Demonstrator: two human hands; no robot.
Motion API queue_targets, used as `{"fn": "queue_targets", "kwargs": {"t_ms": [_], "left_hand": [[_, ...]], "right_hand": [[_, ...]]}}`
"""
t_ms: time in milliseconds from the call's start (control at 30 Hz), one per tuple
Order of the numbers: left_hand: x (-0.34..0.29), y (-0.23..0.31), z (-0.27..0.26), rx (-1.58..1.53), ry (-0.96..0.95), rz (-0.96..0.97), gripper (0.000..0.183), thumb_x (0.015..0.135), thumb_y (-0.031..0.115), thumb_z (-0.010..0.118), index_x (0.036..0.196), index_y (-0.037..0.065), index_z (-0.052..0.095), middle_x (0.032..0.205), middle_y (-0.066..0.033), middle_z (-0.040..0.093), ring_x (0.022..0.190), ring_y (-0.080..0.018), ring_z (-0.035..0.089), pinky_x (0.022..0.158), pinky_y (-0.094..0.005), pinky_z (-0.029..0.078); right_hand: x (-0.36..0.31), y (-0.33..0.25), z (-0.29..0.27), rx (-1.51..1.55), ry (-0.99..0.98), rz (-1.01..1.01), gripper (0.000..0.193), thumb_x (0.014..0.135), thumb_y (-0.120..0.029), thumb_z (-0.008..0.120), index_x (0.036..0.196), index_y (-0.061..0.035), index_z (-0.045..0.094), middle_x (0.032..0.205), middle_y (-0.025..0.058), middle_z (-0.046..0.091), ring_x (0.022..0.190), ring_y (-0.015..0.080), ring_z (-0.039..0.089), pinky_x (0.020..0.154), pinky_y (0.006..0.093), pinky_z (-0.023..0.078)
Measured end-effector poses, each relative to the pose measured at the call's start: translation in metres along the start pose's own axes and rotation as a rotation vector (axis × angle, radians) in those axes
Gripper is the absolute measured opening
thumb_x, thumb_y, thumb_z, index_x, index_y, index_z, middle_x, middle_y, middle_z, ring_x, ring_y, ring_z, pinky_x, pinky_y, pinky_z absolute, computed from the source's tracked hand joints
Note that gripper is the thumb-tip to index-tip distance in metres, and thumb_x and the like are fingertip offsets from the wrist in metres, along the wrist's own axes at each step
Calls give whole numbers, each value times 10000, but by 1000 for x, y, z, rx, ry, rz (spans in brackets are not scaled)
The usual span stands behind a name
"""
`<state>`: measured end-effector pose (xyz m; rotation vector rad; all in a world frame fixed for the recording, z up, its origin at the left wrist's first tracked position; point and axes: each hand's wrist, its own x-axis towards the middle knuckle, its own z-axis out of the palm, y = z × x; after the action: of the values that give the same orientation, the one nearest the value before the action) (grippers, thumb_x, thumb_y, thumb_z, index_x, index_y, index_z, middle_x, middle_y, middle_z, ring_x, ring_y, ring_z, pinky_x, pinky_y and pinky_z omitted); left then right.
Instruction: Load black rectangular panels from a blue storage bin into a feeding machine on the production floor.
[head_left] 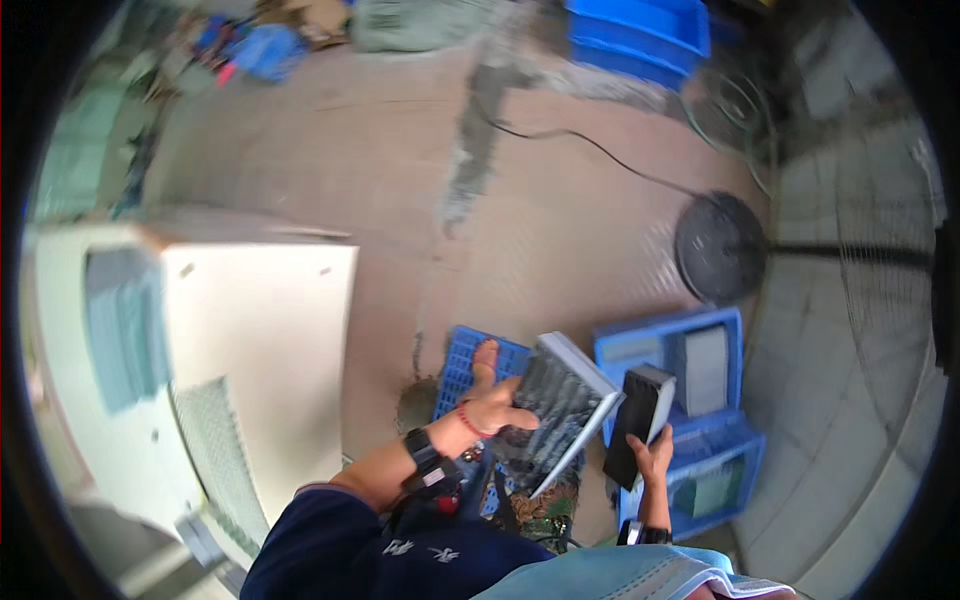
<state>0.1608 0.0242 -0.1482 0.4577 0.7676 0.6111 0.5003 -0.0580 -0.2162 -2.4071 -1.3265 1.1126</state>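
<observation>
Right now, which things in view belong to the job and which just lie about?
Likely in use:
dark-faced, pale-edged rectangular stack, left hand
narrow black, grey-sided block, right hand
two blue plastic crates near it

Apparently lying about:
farther blue plastic crate
flat round black base

Brownish floor (380, 170) beneath blue crate (632, 64), dark cable (545, 135)

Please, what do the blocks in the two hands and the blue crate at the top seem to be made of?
Left hand: its streaked block may be glass or plastic sheets; the dark face is shiny, as if reflecting.
Right hand: its dark block looks smooth and duller; material unclear.
Blue crate: probably moulded plastic, its colour uniform and slightly glossy.
</observation>
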Motion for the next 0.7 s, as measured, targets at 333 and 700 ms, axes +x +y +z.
{"fn": "queue_targets", "kwargs": {"t_ms": [333,700], "left_hand": [[-147,57,63,-255,-153,346,710,700,205,756,1279,-7,404,1224,-102,515,1112,-171,493,946,-313,383],[-304,117,62,-179,-79,826,712,667,203,783,1259,26,429,1140,-93,577,1000,-170,578,858,-315,462]], "right_hand": [[-155,-116,-47,915,-171,-139,480,655,-58,656,1093,54,493,980,135,578,859,218,581,791,313,462],[-208,-236,-94,1095,-330,-492,552,752,-229,631,1225,-34,426,1065,133,573,931,279,594,811,389,507]]}}
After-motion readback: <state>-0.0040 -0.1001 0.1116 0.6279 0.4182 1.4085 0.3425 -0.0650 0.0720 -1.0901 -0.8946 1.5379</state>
